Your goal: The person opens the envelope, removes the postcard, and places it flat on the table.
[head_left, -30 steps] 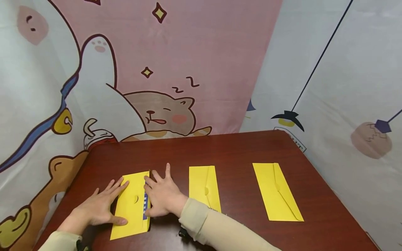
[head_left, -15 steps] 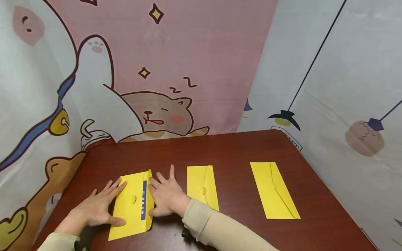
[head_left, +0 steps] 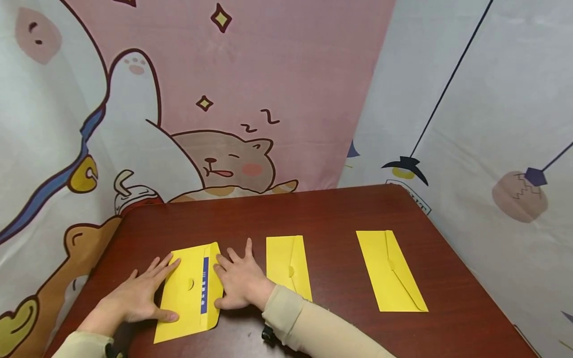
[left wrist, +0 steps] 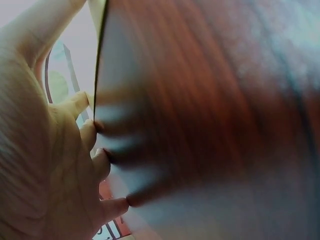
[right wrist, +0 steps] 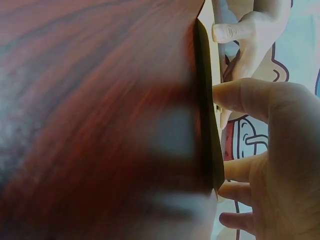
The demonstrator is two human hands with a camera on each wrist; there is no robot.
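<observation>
In the head view a yellow envelope (head_left: 182,304) lies on the table at the left. Its flap (head_left: 215,284) is unfolded to the right, uncovering a blue strip (head_left: 204,285) with white characters. My left hand (head_left: 140,297) spreads over the envelope's left side, thumb and fingertips resting on the paper. Fingertips of my right hand (head_left: 241,279) touch the flap, fingers spread. The right wrist view shows the flap's dark underside edge (right wrist: 209,110) raised slightly off the table, with the right thumb (right wrist: 242,95) against it.
Another yellow envelope (head_left: 281,259) lies in the middle, its flap folded over and its lower end behind the right forearm. A third yellow envelope (head_left: 388,278), flap folded over, lies farther right. A patterned cloth (head_left: 313,74) hangs behind the reddish-brown table (head_left: 333,228).
My right hand has shifted slightly right, and the flap has opened outward with it, showing more of the blue strip. The left hand stays in place on the envelope; the head view has shifted slightly.
</observation>
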